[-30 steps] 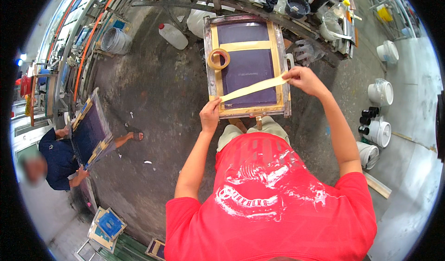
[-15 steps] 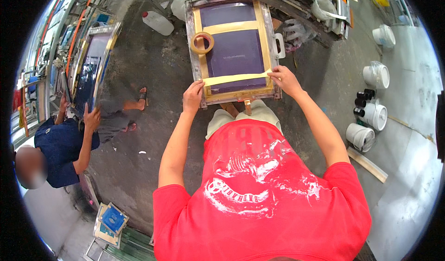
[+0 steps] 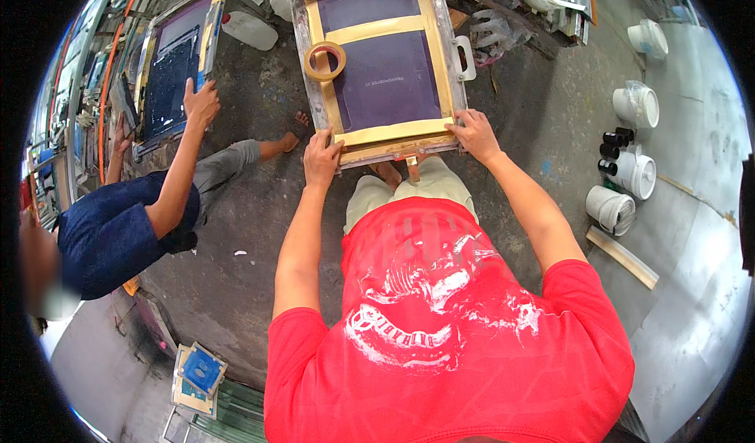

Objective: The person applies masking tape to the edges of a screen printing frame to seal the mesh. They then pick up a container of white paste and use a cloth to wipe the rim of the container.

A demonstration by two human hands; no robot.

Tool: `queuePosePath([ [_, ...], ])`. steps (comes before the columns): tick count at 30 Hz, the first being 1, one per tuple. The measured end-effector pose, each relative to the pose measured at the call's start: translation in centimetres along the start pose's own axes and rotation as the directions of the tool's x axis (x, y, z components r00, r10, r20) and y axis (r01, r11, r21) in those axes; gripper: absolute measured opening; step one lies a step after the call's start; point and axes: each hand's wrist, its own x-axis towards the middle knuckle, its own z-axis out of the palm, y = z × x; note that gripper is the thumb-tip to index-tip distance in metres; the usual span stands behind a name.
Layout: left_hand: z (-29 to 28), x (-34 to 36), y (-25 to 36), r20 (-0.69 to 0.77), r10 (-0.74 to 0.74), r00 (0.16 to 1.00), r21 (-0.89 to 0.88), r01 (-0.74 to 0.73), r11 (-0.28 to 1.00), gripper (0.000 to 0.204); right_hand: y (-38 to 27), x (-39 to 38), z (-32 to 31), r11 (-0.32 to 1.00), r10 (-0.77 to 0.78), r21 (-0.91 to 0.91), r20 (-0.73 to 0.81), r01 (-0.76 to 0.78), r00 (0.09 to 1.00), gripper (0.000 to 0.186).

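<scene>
Pressing open hands, left hand, right hand, on taped screen frame, tape roll atop, white buckets right

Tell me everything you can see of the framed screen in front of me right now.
The framed screen lies flat on the grey floor, a metal-edged rectangle with dark purple mesh. Tan tape borders the mesh, with one strip across its upper part. A tape roll rests on its left side, and a white handle sticks out on the right. The left hand and right hand press the tape at its near corners.
</scene>
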Motion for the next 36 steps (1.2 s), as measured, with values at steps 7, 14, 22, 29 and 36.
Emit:
queuePosePath([
  [7,0.1,-1.0,-0.3,0.022,0.031,0.999,-0.01,-0.03,0.999,0.018,-0.1,-0.2,0.4,0.998,-0.043,-0.04,0.062,0.045,0.997,0.025],
  [14,-0.4,-0.8,-0.7,0.103,0.065,0.993,-0.011,-0.064,0.998,0.016,0.6,-0.1,0.2,0.992,-0.094,-0.071,0.14,0.105,0.986,0.024],
  [22,-1.1,-0.2,-0.5,0.146,0.109,0.983,-0.004,-0.11,0.994,0.014,0.9,0.0,0.5,0.986,-0.11,-0.105,0.192,0.132,0.975,0.021],
  [29,-1.2,-0.4,-0.5,0.215,0.068,0.974,-0.035,-0.062,0.997,0.012,0.1,0.3,0.3,0.991,-0.037,-0.117,0.228,0.065,0.973,0.019],
  [36,-0.9,-0.5,-0.8,0.262,0.056,0.964,-0.059,-0.042,0.997,0.015,0.4,0.1,0.6,0.99,-0.057,-0.111,0.244,0.086,0.968,0.018],
])
